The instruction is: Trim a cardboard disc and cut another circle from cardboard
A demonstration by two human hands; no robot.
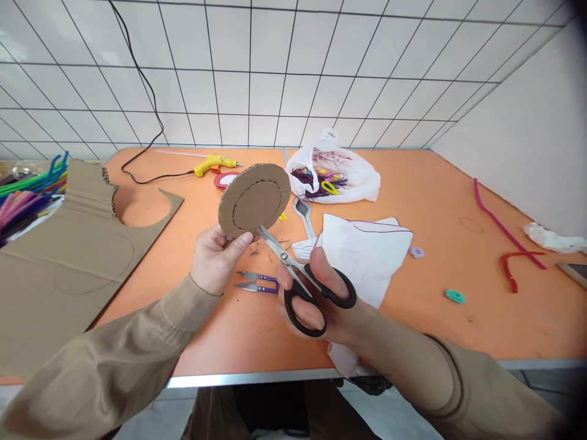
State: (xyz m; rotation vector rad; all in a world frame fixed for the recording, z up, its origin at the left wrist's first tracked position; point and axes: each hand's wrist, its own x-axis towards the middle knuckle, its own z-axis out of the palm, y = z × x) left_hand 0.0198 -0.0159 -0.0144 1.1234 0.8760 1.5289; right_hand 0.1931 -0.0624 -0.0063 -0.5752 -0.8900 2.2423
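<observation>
A round cardboard disc (257, 205) with a smaller circle cut or marked inside its rim is pinched at its lower edge by my left hand (215, 256). My right hand (316, 293) has its thumb and fingers through the black handles of a pair of scissors (284, 255). The blade tips reach the lower part of the disc, near the inner circle; how far they go in is hidden. On the table below lie purple-handled thread snips (257, 282). A white cloth (367, 250) with dark red stitching is spread behind my right hand.
Cut cardboard (87, 256) covers the left side, beside pipe cleaners (27, 208). A yellow glue gun (215, 164) with a black cord lies at the back. Behind the cloth is a white plastic bag (353, 177) of yarn. Red pipe cleaners (509, 263) and a green coil (455, 296) lie right.
</observation>
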